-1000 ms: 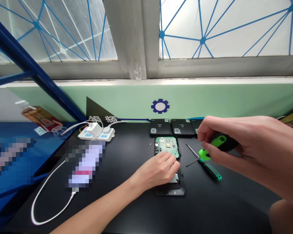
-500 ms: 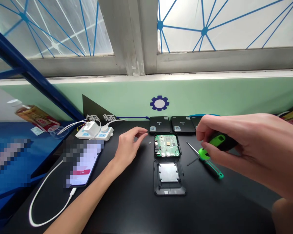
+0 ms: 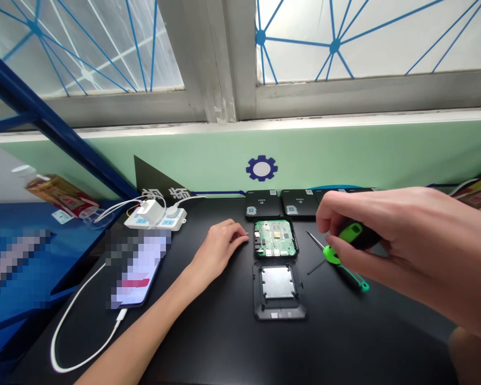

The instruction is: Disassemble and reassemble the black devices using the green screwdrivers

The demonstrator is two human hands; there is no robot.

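Observation:
My left hand point(image 3: 225, 243) rests on the black table with thumb and index finger pinched together at a tiny silver screw point(image 3: 247, 233). Just right of its fingertips lies an open black case with a green circuit board point(image 3: 276, 235). Nearer me is the black cover point(image 3: 278, 313) with a silver metal plate point(image 3: 278, 282). My right hand point(image 3: 364, 240), raised at the right, is closed round a green and black screwdriver point(image 3: 350, 233), its thin dark shaft slanting down to the left. Below and behind it, a second screwdriver point(image 3: 363, 283) with a teal handle lies on the table.
Several closed black boxes point(image 3: 262, 204) line the wall at the back. At left are a white power strip point(image 3: 156, 216) with plugs, a phone point(image 3: 142, 272) on a white cable point(image 3: 58, 331), and a drink bottle point(image 3: 60, 192) on a blue surface. A window point(image 3: 377, 43) is above.
My left hand has lowered slightly and moved right, its fingertips closing at the small screws beside the case. My right hand, still holding the screwdriver, has shifted slightly left.

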